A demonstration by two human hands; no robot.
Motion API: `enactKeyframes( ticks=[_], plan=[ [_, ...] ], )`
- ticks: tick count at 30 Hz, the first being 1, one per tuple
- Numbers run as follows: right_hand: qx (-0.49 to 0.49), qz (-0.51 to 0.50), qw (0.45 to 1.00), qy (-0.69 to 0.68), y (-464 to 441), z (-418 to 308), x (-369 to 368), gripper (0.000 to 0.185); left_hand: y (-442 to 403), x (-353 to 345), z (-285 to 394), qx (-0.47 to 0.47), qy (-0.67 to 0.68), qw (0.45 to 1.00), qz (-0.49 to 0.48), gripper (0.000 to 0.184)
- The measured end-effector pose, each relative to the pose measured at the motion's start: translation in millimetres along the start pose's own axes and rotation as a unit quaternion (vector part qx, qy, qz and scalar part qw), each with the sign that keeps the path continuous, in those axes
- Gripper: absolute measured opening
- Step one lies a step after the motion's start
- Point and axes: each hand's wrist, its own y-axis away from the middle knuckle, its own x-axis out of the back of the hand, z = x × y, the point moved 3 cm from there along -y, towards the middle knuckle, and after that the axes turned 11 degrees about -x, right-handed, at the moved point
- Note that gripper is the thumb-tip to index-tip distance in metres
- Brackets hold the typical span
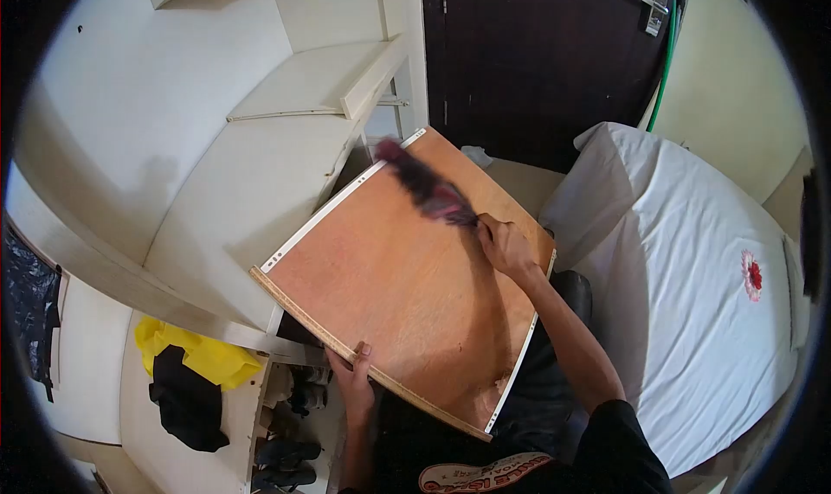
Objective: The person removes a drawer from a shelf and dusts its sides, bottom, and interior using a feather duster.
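A brown wooden drawer [381, 260], its flat underside facing me, tilts over my lap. White metal runners [333, 204] line two opposite sides of it. My left hand [352, 377] grips its near-left edge, the thumb on top and the fingers mostly hidden beneath. Above the panel's right part, my right hand [506, 247] is closed around one end of a dark cloth with pinkish-red patches [433, 193]. The cloth stretches out to the upper left and is smeared by motion. I cannot tell whether it touches the panel. A worn, pale patch [495, 394] shows near the bottom corner.
Cream-coloured shelving [251, 182] stands on the left. Below it, a yellow cloth [199, 351] and a black cloth [186, 399] lie on a ledge beside several shoes [286, 459]. A white-sheeted piece of furniture [666, 295] stands right, a dark door [537, 61] ahead.
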Motion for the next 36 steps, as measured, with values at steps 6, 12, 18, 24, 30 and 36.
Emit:
enactKeyframes(
  ticks=[6, 12, 18, 24, 30, 36],
  plan=[
    [0.051, -0.043, 0.998, -0.019, 14, -7, 2, 0.02, -2, -4, 4, -0.012, 0.005, 1.0, -0.008, 0.079],
    [-0.029, -0.035, 0.999, 0.006, 16, -4, 2, 0.018, -4, -2, 0, -0.034, 0.017, 0.999, -0.013, 0.076],
    [0.074, -0.062, 0.995, 0.023, 24, 5, 9, 0.017, -1, 2, -6, -0.015, 0.004, 1.0, 0.003, 0.075],
    [0.098, -0.053, 0.993, 0.031, 29, 17, 6, 0.018, -2, 2, -7, -0.019, 0.003, 1.0, 0.002, 0.075],
    [0.034, -0.029, 0.999, 0.027, 24, 26, 1, 0.018, -3, 2, -6, -0.019, -0.006, 1.0, -0.001, 0.076],
    [0.035, -0.043, 0.995, 0.077, 14, 20, 8, 0.019, -1, 1, -4, -0.01, -0.004, 1.0, 0.002, 0.078]
  ],
)
